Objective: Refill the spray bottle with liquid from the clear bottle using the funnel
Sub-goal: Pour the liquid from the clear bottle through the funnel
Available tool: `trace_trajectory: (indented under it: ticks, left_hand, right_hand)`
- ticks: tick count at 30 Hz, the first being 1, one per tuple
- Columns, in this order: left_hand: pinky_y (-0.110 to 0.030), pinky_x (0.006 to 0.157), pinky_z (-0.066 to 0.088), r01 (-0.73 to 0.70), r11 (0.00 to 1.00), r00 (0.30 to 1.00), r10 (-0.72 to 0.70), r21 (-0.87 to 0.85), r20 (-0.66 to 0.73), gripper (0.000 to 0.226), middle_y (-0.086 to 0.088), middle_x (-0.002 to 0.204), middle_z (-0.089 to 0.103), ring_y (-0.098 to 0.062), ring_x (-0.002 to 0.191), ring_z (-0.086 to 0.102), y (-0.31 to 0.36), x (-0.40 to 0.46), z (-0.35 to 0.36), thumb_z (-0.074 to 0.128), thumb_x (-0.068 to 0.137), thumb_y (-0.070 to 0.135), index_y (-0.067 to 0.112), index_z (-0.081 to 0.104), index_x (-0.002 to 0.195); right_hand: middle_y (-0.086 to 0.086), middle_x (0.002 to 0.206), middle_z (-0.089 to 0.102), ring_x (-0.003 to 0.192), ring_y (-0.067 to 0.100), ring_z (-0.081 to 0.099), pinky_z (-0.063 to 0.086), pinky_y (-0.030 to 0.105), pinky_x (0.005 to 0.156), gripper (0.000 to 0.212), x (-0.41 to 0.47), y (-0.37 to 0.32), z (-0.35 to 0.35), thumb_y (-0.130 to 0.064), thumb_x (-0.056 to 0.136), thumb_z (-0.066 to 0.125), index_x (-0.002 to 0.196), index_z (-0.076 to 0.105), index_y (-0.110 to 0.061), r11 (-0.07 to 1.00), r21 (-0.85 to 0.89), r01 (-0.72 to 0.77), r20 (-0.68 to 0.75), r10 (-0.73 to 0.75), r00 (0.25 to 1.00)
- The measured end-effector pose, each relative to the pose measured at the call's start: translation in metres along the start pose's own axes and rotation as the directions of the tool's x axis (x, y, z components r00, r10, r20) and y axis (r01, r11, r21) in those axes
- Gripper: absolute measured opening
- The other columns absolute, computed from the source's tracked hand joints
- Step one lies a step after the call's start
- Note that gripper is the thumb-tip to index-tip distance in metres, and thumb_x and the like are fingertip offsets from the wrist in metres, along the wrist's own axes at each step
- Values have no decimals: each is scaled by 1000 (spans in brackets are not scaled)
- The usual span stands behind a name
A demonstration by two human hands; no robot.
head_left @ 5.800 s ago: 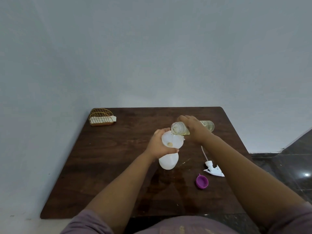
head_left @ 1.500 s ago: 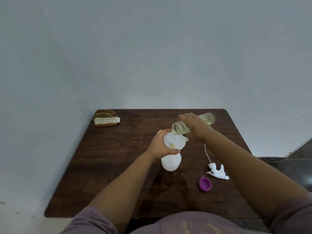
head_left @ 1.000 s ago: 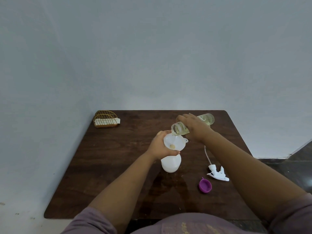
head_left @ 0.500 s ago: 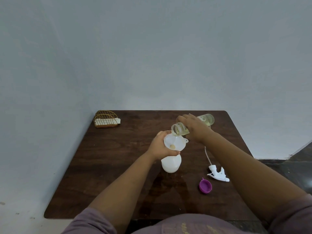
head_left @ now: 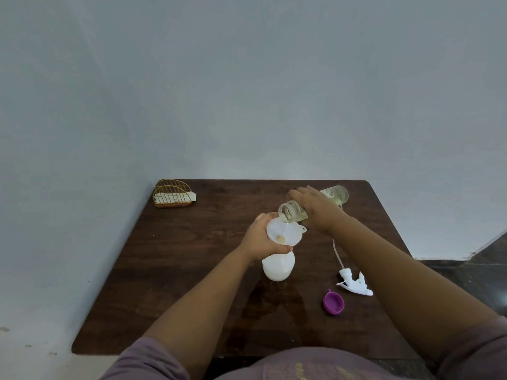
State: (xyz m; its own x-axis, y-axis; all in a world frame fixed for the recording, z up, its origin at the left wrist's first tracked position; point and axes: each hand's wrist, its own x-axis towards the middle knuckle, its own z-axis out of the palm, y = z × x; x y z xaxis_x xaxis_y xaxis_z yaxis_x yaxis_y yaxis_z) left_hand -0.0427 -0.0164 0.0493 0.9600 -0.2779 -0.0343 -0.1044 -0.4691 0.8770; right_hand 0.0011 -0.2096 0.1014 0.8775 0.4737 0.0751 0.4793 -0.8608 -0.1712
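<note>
A white spray bottle [head_left: 277, 267] stands near the middle of the dark wooden table [head_left: 192, 256], with a white funnel [head_left: 284, 234] seated in its neck. My left hand [head_left: 259, 237] grips the bottle's neck and the funnel from the left. My right hand [head_left: 318, 208] holds the clear bottle [head_left: 336, 194] tipped on its side, its open mouth over the funnel's far rim. Pale yellow liquid shows inside the clear bottle and at the funnel's bottom.
The white spray head [head_left: 354, 282] with its dip tube lies to the right of the bottle. A purple cap [head_left: 333, 302] lies in front of it. A gold wire holder [head_left: 173, 193] stands at the table's far left corner. A wall rises behind the table.
Both hands and both bottles hold nearly the same pose as half a second and one second ago. Since 5.8 s ago the clear bottle's far end has lifted slightly.
</note>
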Motion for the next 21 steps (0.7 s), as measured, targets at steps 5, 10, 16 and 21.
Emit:
trace_trajectory:
  ticks: [5, 10, 16, 21]
  left_hand:
    - [-31, 86, 49, -20, 1000, 1000, 20, 6, 2, 72, 6, 121, 52, -14, 108, 54, 3, -1, -1, 89, 63, 24, 30, 53, 126]
    - [-33, 88, 50, -18, 1000, 1000, 18, 18, 2, 74, 6, 122, 52, -15, 109, 54, 3, -1, 0, 89, 63, 27, 28, 53, 128]
    - [-34, 89, 51, -19, 1000, 1000, 19, 9, 1, 74, 6, 122, 51, -14, 109, 54, 3, -1, 0, 89, 63, 25, 30, 52, 127]
    - [-37, 89, 52, -9, 1000, 1000, 9, -7, 3, 75, 7, 119, 52, -14, 108, 55, 2, -4, 1, 88, 58, 31, 35, 53, 124]
  right_hand:
    - [2, 104, 56, 101, 25, 53, 41, 46, 100, 52, -1, -1, 0, -15, 67, 74, 114, 51, -16, 1000, -14, 5, 12, -5, 1000]
    - [1, 102, 56, 100, 24, 53, 43, 47, 98, 50, -1, -2, 3, -15, 67, 75, 111, 51, -17, 1000, -18, 9, 2, -9, 1000]
    - [0, 102, 56, 99, 24, 53, 43, 46, 97, 51, -1, -1, 2, -17, 65, 77, 110, 51, -18, 1000, -24, 11, -1, -11, 1000]
    - [1, 102, 56, 98, 24, 53, 43, 46, 98, 52, -2, -2, 1, -17, 66, 77, 111, 51, -17, 999, -36, 10, 5, -10, 1000]
